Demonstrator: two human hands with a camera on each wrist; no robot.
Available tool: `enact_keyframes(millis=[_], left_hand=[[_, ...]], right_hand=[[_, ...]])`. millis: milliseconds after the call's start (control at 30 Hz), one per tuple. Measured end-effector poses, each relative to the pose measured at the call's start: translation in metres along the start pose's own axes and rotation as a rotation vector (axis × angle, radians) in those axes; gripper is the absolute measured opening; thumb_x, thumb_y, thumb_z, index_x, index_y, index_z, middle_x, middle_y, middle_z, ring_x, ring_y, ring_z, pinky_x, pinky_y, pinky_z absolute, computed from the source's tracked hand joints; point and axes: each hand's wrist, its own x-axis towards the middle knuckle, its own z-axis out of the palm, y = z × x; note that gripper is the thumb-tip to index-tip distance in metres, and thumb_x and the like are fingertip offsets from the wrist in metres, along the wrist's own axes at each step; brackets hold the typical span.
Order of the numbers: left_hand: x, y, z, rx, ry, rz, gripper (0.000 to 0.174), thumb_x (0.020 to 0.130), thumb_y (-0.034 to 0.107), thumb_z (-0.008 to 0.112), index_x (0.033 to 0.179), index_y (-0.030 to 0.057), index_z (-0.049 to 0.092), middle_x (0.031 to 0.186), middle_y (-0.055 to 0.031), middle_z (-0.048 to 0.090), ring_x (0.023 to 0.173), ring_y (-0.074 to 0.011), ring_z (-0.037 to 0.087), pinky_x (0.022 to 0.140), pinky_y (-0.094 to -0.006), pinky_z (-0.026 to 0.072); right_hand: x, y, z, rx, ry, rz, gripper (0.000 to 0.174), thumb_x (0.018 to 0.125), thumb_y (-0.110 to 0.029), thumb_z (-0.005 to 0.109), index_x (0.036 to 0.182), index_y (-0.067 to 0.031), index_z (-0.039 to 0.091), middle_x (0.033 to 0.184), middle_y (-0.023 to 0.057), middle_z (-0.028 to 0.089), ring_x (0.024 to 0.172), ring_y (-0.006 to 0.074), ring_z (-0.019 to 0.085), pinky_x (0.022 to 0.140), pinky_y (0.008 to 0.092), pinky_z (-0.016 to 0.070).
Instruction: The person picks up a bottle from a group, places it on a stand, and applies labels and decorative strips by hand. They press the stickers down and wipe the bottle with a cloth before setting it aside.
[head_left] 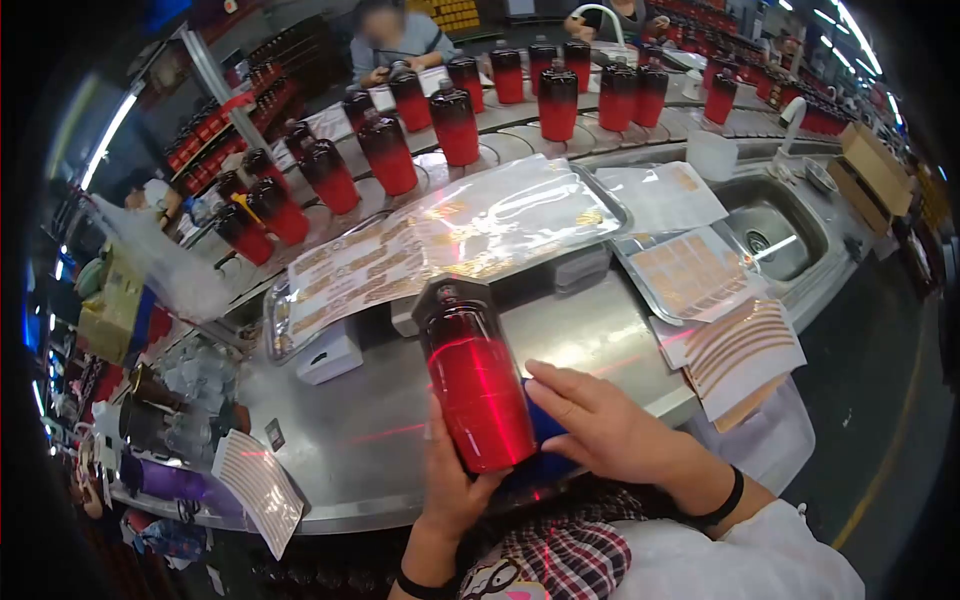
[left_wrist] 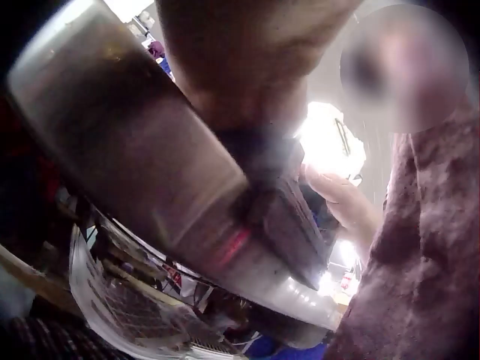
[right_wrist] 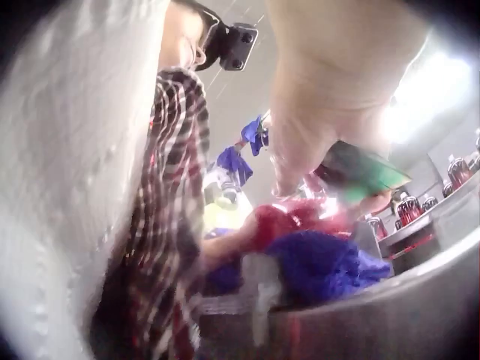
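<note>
While the red-and-black bottle (head_left: 480, 390) is gripped by the left hand (head_left: 453, 488) at lower centre, the right hand (head_left: 605, 425) is held, fingers extended, just beside it; patterned sheets (head_left: 440, 245) are spread above on the tabletop (head_left: 350, 465), with similar bottles (head_left: 455, 128) lined up across the top.

- The bottle (head_left: 485, 405) you hold glows glossy red, fading to black at the shoulder.
- Deep blue colours the cloth (right_wrist: 322, 262) beside it.
- The standing bottles (head_left: 455, 130) before you repeat that red-to-black fade.
- Your sleeve (head_left: 730, 560) is white, your wristbands (head_left: 735, 495) black, your plaid garment (head_left: 580, 547) maroon, black and white.
- Curved brown stripes mark a white sheet (head_left: 745, 350).
- The counter (head_left: 350, 440) gleams silver-grey, the carton (head_left: 865, 185) plain brown.
</note>
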Motion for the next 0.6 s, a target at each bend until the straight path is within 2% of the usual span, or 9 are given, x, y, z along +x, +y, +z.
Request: enact_keyframes(millis=[133,200,300,333,367,433,500,600], left_hand=[[-0.003,-0.002,0.004,-0.104,0.006,-0.063,0.114,0.078,0.051,0.075,0.150,-0.0088,0.009,0.143,-0.0299,0.039,0.130,-0.0427,0.043,0.109,-0.0462,0.0333],[-0.003,0.000,0.005,-0.124,0.024,-0.086,0.115,0.078,0.053,0.075,0.150,-0.0090,0.011,0.142,-0.0286,0.041,0.130,-0.0412,0.044,0.109,-0.0461,0.0330],[-0.003,-0.002,0.005,-0.118,0.036,-0.076,0.114,0.078,0.054,0.075,0.150,-0.0086,0.012,0.141,-0.0276,0.042,0.129,-0.0398,0.045,0.109,-0.0451,0.0334],[-0.003,-0.002,0.006,-0.138,0.041,-0.085,0.113,0.078,0.053,0.075,0.150,-0.0086,0.013,0.141,-0.0272,0.042,0.129,-0.0393,0.046,0.109,-0.0449,0.0336],[-0.003,0.000,0.006,-0.157,0.048,-0.093,0.113,0.078,0.053,0.075,0.150,-0.0086,0.013,0.141,-0.0269,0.043,0.129,-0.0388,0.046,0.108,-0.0447,0.0337],[-0.004,0.001,0.007,-0.186,0.054,-0.117,0.113,0.078,0.052,0.076,0.150,-0.0085,0.013,0.141,-0.0263,0.043,0.129,-0.0378,0.046,0.108,-0.0444,0.0338],[-0.005,0.001,0.007,-0.205,0.051,-0.151,0.112,0.078,0.051,0.076,0.150,-0.0084,0.014,0.142,-0.0258,0.042,0.128,-0.0370,0.046,0.109,-0.0441,0.0337],[-0.009,-0.004,0.007,-0.155,0.061,-0.154,0.112,0.078,0.049,0.077,0.150,-0.0084,0.014,0.143,-0.0254,0.041,0.128,-0.0369,0.046,0.108,-0.0438,0.0340]], right_hand=[[-0.003,0.011,-0.059,-0.192,-0.047,0.093,0.046,0.078,-0.004,0.068,0.122,0.0022,0.056,0.131,0.0253,0.052,0.112,0.0406,0.058,0.089,0.0431,0.0522],[-0.005,0.023,-0.090,-0.295,-0.095,0.188,0.046,0.082,0.002,0.065,0.127,-0.0040,0.056,0.137,0.0233,0.049,0.120,0.0389,0.053,0.097,0.0416,0.0466],[0.006,0.060,-0.124,-0.485,-0.129,0.257,0.035,0.085,0.004,0.060,0.118,-0.0066,0.060,0.124,0.0190,0.057,0.110,0.0367,0.059,0.088,0.0398,0.0514],[0.014,0.072,-0.130,-0.589,-0.146,0.312,0.032,0.085,0.003,0.057,0.115,-0.0058,0.063,0.118,0.0198,0.060,0.108,0.0360,0.059,0.087,0.0409,0.0515],[0.027,0.101,-0.137,-0.633,-0.295,0.488,0.042,0.083,0.003,0.054,0.121,-0.0102,0.066,0.122,0.0182,0.060,0.111,0.0353,0.059,0.093,0.0418,0.0503],[0.040,0.148,-0.149,-0.693,-0.405,0.548,0.048,0.081,0.007,0.051,0.123,-0.0110,0.065,0.124,0.0158,0.060,0.115,0.0347,0.057,0.094,0.0422,0.0491],[0.046,0.203,-0.153,-0.729,-0.443,0.654,0.051,0.079,0.009,0.049,0.123,-0.0106,0.065,0.126,0.0156,0.058,0.117,0.0346,0.056,0.096,0.0422,0.0478],[0.054,0.225,-0.156,-0.745,-0.473,0.661,0.048,0.077,0.009,0.050,0.117,-0.0081,0.068,0.119,0.0164,0.064,0.113,0.0334,0.060,0.096,0.0396,0.0475]])
